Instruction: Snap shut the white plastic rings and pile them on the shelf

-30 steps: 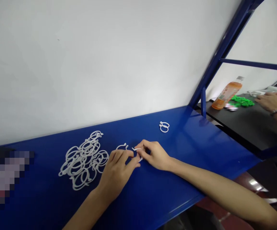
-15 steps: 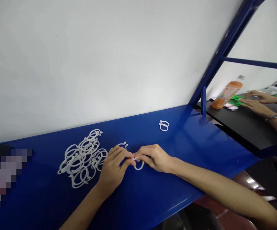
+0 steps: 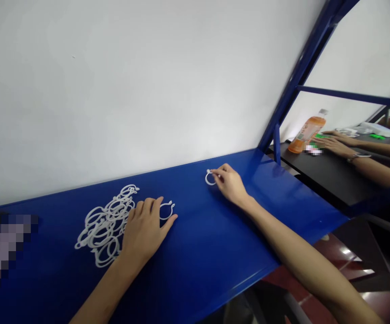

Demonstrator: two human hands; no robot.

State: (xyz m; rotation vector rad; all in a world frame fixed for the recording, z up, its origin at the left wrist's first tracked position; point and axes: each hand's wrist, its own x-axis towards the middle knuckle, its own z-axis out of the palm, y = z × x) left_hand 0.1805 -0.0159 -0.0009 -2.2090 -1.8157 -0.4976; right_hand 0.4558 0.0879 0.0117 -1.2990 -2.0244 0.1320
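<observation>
My left hand [image 3: 144, 231] is open, thumb apart from the fingers, low over the blue table. A single white plastic ring [image 3: 161, 218] with small knobbed, looped ends lies in the gap between that thumb and the fingers; the hand hides part of it. Left of this hand is a heap of similar white rings [image 3: 103, 227], overlapping one another. Farther right, near the back of the table, my right hand [image 3: 230, 183] pinches a white ring [image 3: 207, 181] at its fingertips. The ring's right side is covered by the fingers.
The blue table [image 3: 195, 265] meets a white wall [image 3: 147, 90] behind. A blue metal frame [image 3: 298, 76] rises at the right. Beyond it, another person's hands [image 3: 336, 145] work on a black table [image 3: 319, 175] beside an orange drink bottle [image 3: 306, 135]. A blurred-out item lies at far left.
My hands have parted. The right hand has moved right and back with the white ring, to where two rings lay. My left hand has let go and shifted left, fingers spread.
</observation>
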